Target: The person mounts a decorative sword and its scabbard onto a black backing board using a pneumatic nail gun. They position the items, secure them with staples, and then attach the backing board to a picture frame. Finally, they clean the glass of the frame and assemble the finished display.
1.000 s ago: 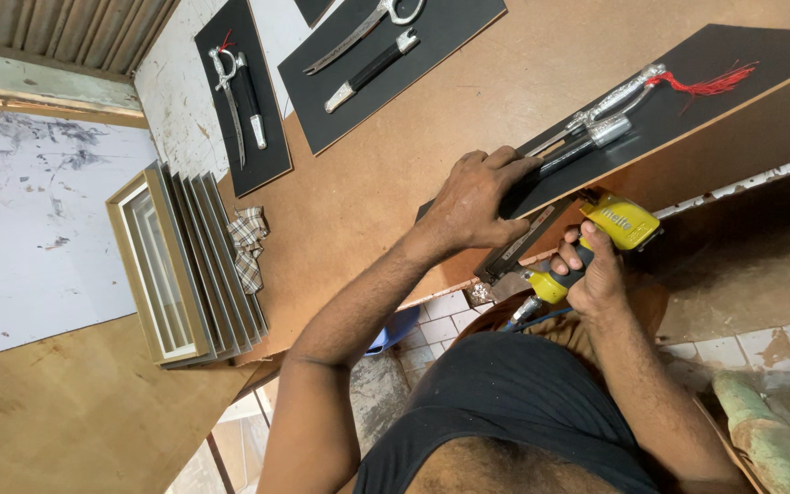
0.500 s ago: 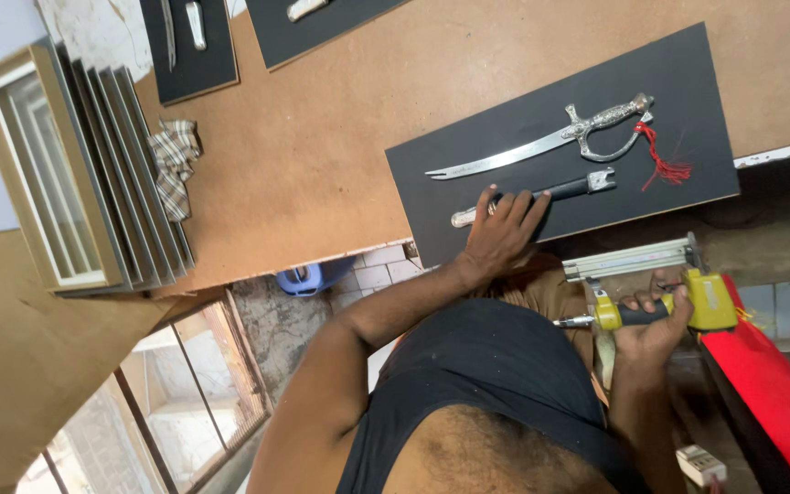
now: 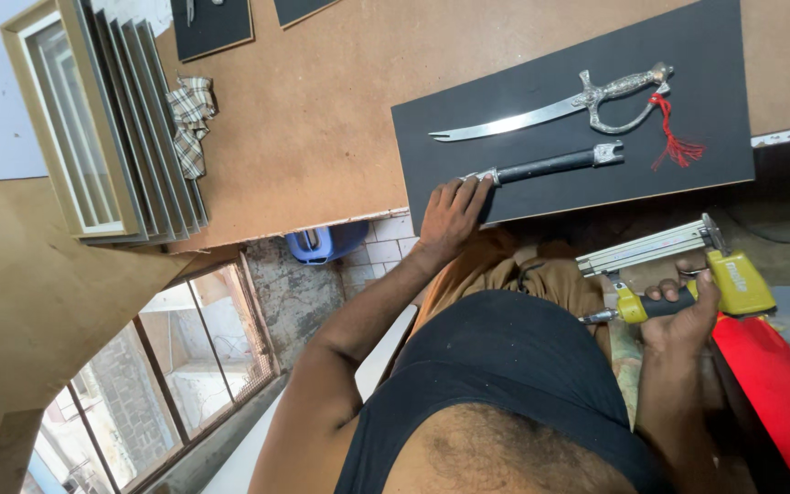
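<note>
Black board (image 3: 541, 101) edge pressed flat under left hand (image 3: 450, 220), fingers spread; right hand (image 3: 683, 316) clenched on yellow nail gun (image 3: 688, 274).

Red cloth (image 3: 779, 393) cut off at right edge

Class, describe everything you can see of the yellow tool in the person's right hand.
The yellow nail gun looks like a pneumatic nailer: yellow body, dark grip, long silvery metal magazine, metal fitting at the handle's end. The right hand grips its handle, holding it roughly level below the table edge, touching nothing else.
</note>
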